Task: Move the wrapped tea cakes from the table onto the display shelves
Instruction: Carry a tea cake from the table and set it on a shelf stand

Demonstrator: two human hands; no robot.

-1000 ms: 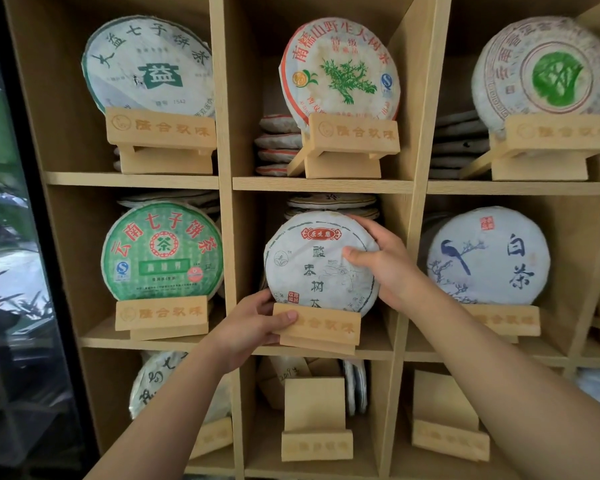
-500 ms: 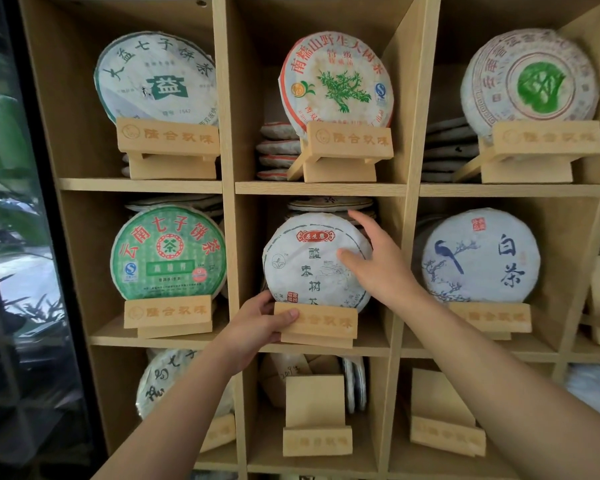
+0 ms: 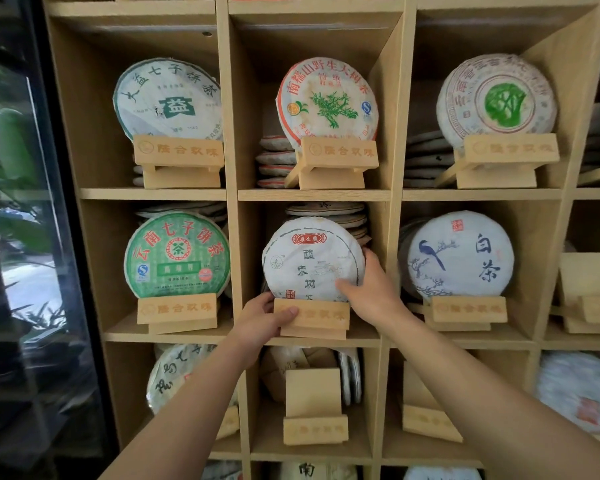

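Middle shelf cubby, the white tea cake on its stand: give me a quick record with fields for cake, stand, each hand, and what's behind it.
cake: white wrapped tea cake, upright on its stand
stand: wooden stand, middle row, centre cubby
left hand: left hand grips the stand's left end
right hand: right hand holds the cake's lower right edge
behind: stack of flat cakes

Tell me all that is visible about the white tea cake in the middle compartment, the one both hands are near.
The white tea cake is a round disc in creased white paper, with a red label near the top and dark characters down the centre. It stands upright, leaning back, on a light wooden stand in the middle compartment, before a stack of flat cakes. The right hand grips its lower right edge; the left hand holds the stand.
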